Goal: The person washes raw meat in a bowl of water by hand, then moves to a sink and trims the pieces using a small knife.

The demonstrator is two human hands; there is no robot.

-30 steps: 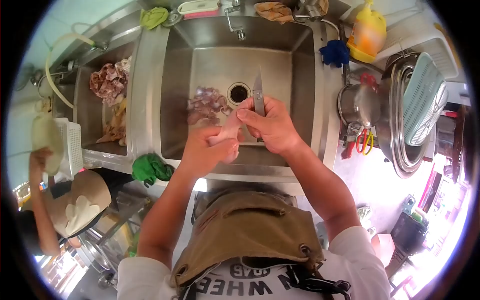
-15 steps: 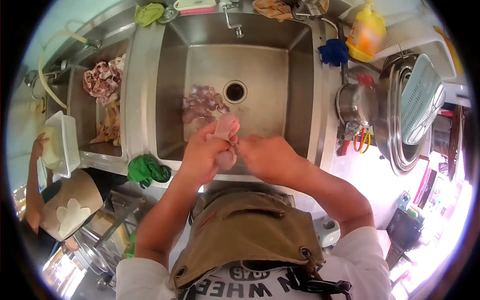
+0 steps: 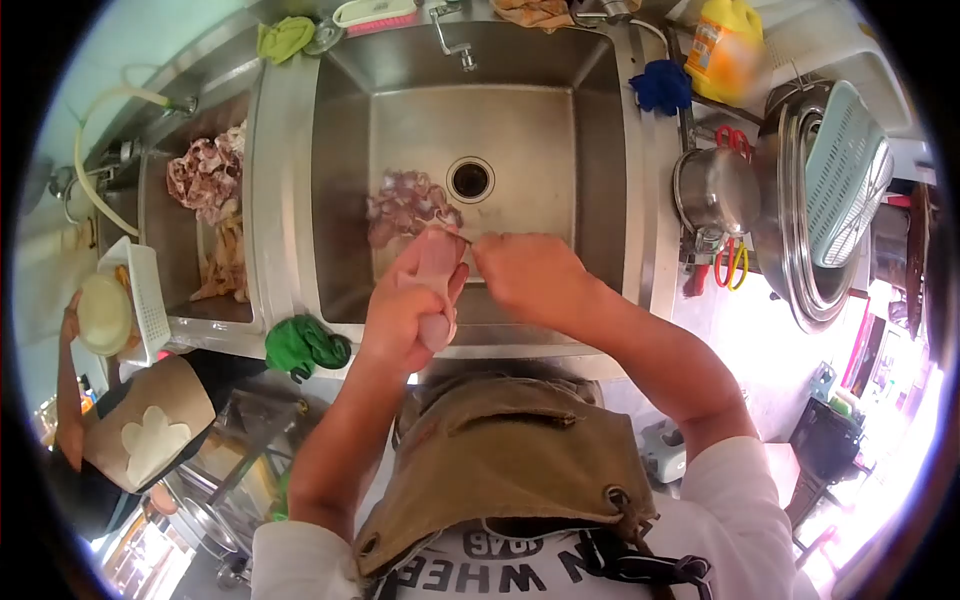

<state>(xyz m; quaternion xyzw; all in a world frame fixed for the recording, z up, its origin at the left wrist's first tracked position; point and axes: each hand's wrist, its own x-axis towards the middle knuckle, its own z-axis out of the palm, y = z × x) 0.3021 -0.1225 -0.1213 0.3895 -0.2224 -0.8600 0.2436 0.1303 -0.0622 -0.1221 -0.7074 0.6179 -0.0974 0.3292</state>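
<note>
A pale pink piece of meat (image 3: 436, 262) lies lengthwise in my left hand (image 3: 403, 312), whose fingers and thumb wrap round it. Close on its right, my right hand (image 3: 530, 280) is closed on the knife; only a thin bit of the blade (image 3: 461, 238) shows, at the upper end of the meat, and the handle is hidden in my fist. Both hands are over the near part of the steel sink (image 3: 530, 130). Beyond my left hand, a heap of cut meat pieces (image 3: 408, 203) rests on the sink floor, left of the drain (image 3: 470, 180).
A second sink on the left holds more meat (image 3: 205, 178). A green cloth (image 3: 305, 345) lies on the front rim. At far left a co-worker's hand (image 3: 70, 322) holds a pale round plate (image 3: 104, 315) by a white basket (image 3: 148, 300). Pots and trays (image 3: 715, 190) stand on the right.
The knife, upright in my right hand a second ago, has turned toward the meat. My left hand has tilted the meat more upright. The co-worker's plate has moved.
</note>
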